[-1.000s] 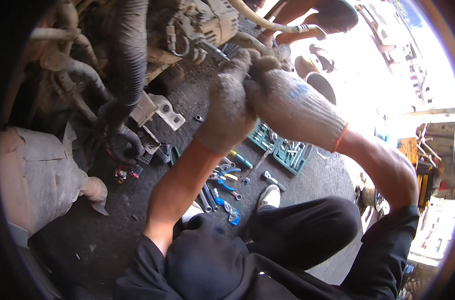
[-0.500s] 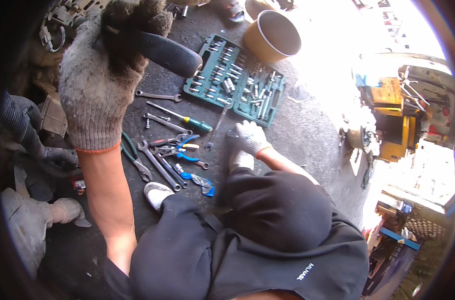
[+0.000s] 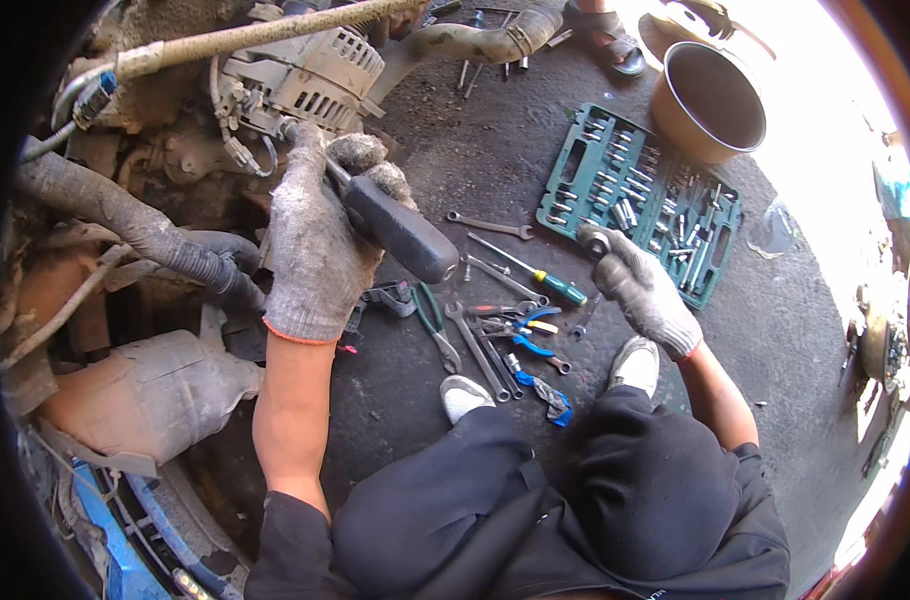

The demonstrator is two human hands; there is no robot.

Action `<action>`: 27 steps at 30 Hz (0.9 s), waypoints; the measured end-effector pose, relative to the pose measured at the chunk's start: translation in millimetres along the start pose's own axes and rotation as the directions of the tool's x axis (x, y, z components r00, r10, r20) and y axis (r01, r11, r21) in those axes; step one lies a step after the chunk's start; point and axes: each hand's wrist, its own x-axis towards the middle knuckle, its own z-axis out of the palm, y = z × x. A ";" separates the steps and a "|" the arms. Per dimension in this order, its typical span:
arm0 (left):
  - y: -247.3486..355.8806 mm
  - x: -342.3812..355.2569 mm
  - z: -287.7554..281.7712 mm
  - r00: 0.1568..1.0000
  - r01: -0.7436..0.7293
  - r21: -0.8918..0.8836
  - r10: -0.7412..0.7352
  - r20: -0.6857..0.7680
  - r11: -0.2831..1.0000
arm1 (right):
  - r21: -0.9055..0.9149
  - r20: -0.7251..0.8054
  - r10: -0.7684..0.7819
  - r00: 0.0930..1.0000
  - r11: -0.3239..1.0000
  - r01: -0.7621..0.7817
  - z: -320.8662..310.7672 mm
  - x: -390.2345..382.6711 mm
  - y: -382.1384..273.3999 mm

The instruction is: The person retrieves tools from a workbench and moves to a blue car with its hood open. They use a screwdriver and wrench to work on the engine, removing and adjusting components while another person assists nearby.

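L hand (image 3: 320, 235) up by the engine, upper left of frame, glove wrapped firmly round a black-handled tool (image 3: 405, 232), butt end pointing down-right. R hand (image 3: 647, 290) well apart, right of centre, fingers curled narrow round a dark round-ended piece (image 3: 596, 243); can't tell exactly what it is, glove hides most of it.

Step in hand, I'd judge: tool work at the ribbed metal housing (image 3: 325, 80), upper left, w/ the R hand kitting up. Whether the tool's far end touches the housing, can't tell, the L glove's in the way. Next move, I reckon, calls for a steady L wrist and the R piece lined up w/ whatever it fits, minding that tight gap by the hose (image 3: 135, 205).

Looks of the tool: fat, smooth, matte-black handle, a bit dusty, thin metal shank showing btwn thumb & fingers. R piece: dark, w/ a round face turned up, just beside the green socket case (image 3: 558, 185), upper right. Screwdriver (image 3: 560, 288) lies centre frame, untouched.
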 end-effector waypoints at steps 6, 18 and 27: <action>-1.2 1.4 8.8 0.980 -0.116 0.148 0.138 -0.146 0.982 | 0.371 0.295 -0.282 0.913 0.914 0.163 31.2 24.0 -83.0; -10.4 12.2 -2.0 0.968 -0.226 0.166 0.240 -0.067 0.960 | 0.262 0.183 -0.694 0.696 0.717 0.646 54.1 50.0 -108.9; -13.6 8.6 3.5 0.977 -0.190 0.089 0.197 -0.087 0.978 | 0.501 0.259 -0.382 0.887 0.838 0.215 54.1 38.9 -128.9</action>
